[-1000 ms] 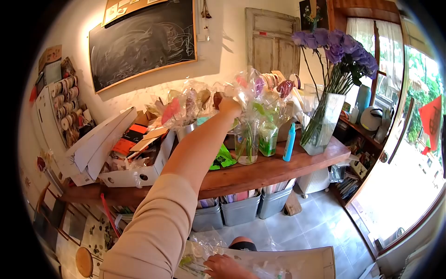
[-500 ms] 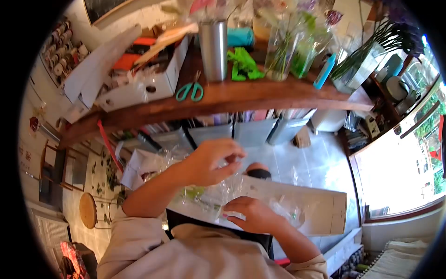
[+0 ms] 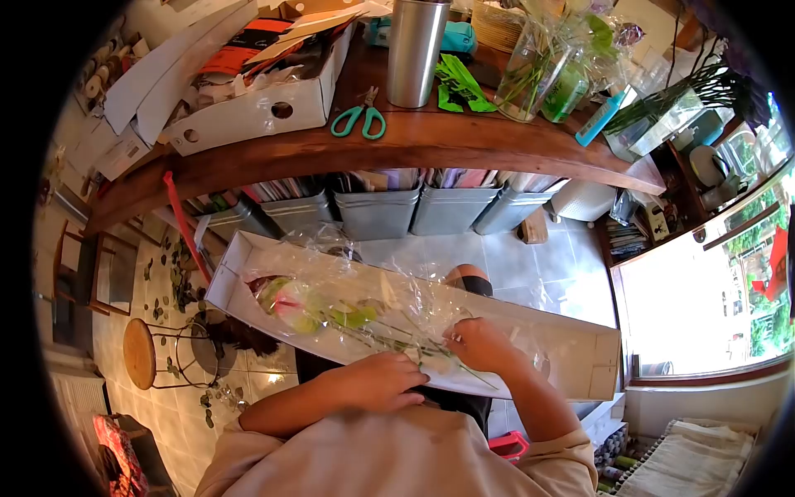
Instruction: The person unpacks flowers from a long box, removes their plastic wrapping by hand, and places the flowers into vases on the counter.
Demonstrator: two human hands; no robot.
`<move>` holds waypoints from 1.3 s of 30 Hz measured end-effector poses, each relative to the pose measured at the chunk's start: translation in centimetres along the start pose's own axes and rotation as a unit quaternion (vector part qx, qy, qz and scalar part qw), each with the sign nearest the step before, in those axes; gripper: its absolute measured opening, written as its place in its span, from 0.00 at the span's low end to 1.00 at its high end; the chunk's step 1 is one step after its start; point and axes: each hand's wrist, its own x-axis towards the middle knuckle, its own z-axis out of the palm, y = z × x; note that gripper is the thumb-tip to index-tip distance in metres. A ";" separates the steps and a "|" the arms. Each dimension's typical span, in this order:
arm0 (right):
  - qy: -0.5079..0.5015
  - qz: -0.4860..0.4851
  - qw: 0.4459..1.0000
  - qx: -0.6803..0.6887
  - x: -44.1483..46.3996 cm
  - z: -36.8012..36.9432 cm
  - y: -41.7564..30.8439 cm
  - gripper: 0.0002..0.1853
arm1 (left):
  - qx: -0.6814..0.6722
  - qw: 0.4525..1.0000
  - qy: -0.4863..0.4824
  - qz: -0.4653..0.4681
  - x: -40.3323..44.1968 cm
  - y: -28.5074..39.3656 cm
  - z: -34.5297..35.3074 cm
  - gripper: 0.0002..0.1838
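A long white cardboard box lies across my lap, holding flowers in clear plastic wrap. A pale green and pink anthurium-like bloom sits at its left end, and thin green stems run toward the right. My right hand is inside the box with its fingertips pinched on the wrap near the stems. At the box's near edge, my left hand has its fingers slightly bent and apart, close to the lower stems; I see nothing in it.
Ahead, a wooden counter carries teal-handled scissors, a steel tumbler, a carton of papers and vases. Grey bins stand beneath it. A round stool is to the left; a pink-handled tool lies by my right side.
My left hand has come down from above the box to its near edge. My right hand has moved up and right into the box. More of the flowers shows as the view shifts.
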 end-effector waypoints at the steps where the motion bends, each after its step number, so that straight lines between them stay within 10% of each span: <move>1: 0.003 0.002 1.000 -0.003 0.4 0.6 0.0 0.13 | -0.009 1.000 0.003 -0.025 -0.1 0.2 -0.3 0.18; 8: 0.042 -0.024 0.992 0.115 1.8 2.5 -0.6 0.10 | -0.014 0.964 0.235 -0.125 -1.2 0.8 -2.5 0.12; 14: 0.056 0.027 0.945 0.321 0.9 0.9 1.0 0.08 | 0.054 0.979 0.170 -0.096 -1.5 0.3 0.1 0.13; 17: 0.050 0.021 0.927 0.372 0.0 -0.6 0.6 0.07 | -0.073 0.963 0.128 -0.227 -0.7 1.5 -1.0 0.14; 19: 0.079 0.008 0.914 0.398 -0.2 -0.1 0.9 0.07 | -0.098 0.941 0.241 -0.217 0.3 2.6 -1.9 0.15; 28: 0.042 0.026 0.966 0.252 -0.3 -1.5 -1.8 0.10 | 0.051 0.931 0.360 -0.020 2.8 1.4 0.2 0.17; 34: 0.232 -0.041 0.971 0.042 -1.3 -3.9 -2.4 0.11 | 0.069 0.927 0.368 -0.010 2.5 0.9 1.1 0.21; 39: 0.099 0.014 0.980 0.171 -0.2 -3.6 -4.2 0.12 | 0.069 0.925 0.373 -0.005 2.7 1.1 1.1 0.20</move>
